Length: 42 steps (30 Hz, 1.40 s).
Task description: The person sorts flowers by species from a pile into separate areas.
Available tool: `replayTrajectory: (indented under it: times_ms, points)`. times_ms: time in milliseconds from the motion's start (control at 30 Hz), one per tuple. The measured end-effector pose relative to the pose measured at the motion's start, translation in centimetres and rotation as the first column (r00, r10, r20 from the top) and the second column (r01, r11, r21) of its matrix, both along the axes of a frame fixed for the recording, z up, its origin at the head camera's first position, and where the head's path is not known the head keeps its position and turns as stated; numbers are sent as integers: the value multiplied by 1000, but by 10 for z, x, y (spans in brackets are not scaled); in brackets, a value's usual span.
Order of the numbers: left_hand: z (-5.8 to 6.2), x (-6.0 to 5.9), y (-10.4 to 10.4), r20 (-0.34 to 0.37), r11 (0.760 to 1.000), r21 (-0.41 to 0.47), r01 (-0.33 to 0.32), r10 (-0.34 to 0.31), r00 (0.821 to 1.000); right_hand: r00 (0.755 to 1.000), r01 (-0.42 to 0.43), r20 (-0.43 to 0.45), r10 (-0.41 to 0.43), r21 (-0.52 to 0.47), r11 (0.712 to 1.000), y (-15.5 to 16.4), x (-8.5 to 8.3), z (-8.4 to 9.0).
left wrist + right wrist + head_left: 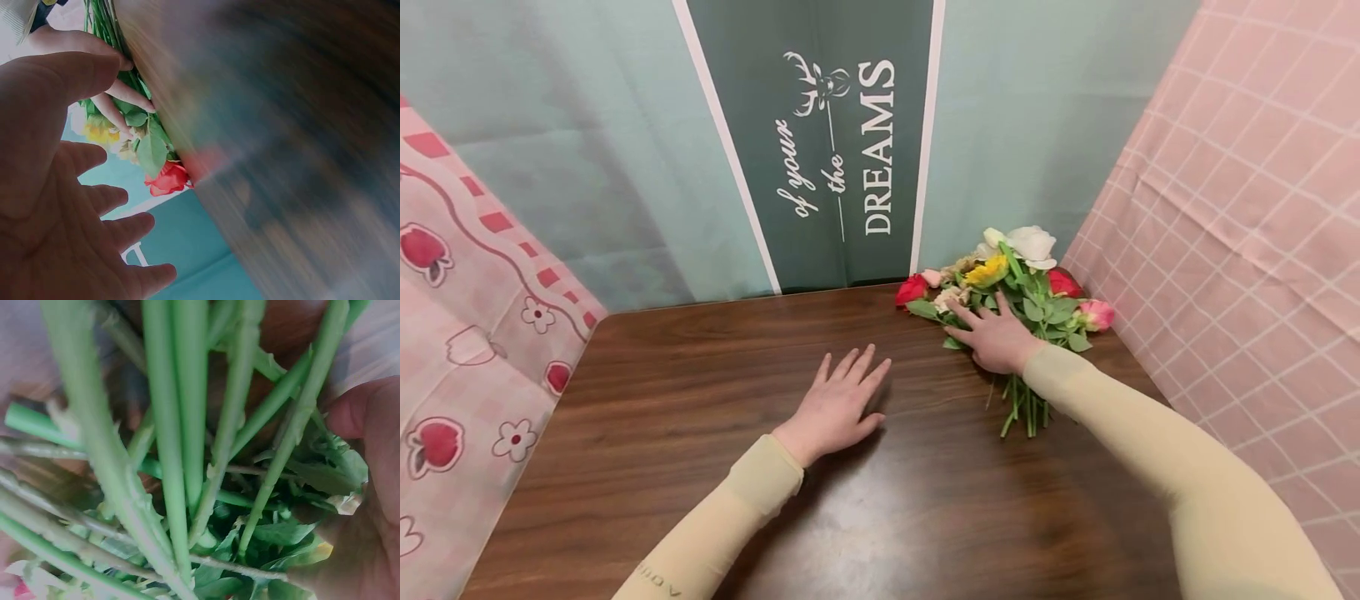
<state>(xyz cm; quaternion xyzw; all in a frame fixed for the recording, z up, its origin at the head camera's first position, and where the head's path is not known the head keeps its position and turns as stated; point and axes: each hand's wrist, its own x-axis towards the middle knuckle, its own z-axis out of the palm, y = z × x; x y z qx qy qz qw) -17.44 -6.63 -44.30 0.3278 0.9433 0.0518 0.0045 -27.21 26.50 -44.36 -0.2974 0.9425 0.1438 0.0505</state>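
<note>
A bouquet of flowers lies at the back right of the brown table, its cut stems pointing toward me. Red, pink, white and yellow blooms show among green leaves. My right hand reaches over the near left side of the bouquet, fingers spread among the leaves and blooms. Crossing green stems fill the right wrist view, with part of that hand at its right edge. Over the middle of the table is my left hand, palm down, fingers extended, holding nothing.
The brown wooden table ends at a teal curtain with a dark lettered panel. Pink grid cloth borders the right side, close to the bouquet. Apple-patterned cloth hangs at the left.
</note>
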Motion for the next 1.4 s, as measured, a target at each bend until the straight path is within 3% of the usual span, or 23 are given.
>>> replayTrajectory:
  times_ms: [267,467,600,733,833,900,1000,1067,1133,1200,1267,1400]
  points:
    - [-4,2,13,18,1000,2,27,-27,999,999,19,-41,-18,24,1000,40,-1,4]
    - [-4,3,14,13,999,10,35,-36,999,997,44,-56,-43,21,999,47,-7,4]
    - [-7,2,15,-2,999,7,34,-34,999,997,64,-36,-66,-72,995,42,-4,4]
    - [-11,2,18,-19,999,-3,47,-47,999,995,66,-57,-82,-241,968,39,5,6]
    - [-13,2,23,-27,998,-13,67,-67,997,985,70,-120,-123,-377,924,47,15,12]
    - [-14,3,28,-39,996,-20,87,-88,995,966,107,-157,-204,-477,872,59,22,18]
    - [-15,4,36,-54,993,-33,117,-119,991,913,219,-138,-384,-630,745,86,33,26]
    - [-16,6,42,-65,990,-41,138,-141,988,872,314,-53,-486,-701,640,104,41,29]
    - [-15,7,46,-71,987,-48,154,-157,985,841,405,47,-539,-714,571,119,49,29]
    - [-14,8,49,-78,984,-58,165,-170,982,823,489,156,-546,-683,542,130,54,26]
    - [-14,9,50,-77,983,-62,174,-178,981,804,553,238,-545,-638,537,136,59,22]
    - [-13,8,50,-71,983,-47,176,-179,981,781,599,296,-550,-603,526,139,62,18]
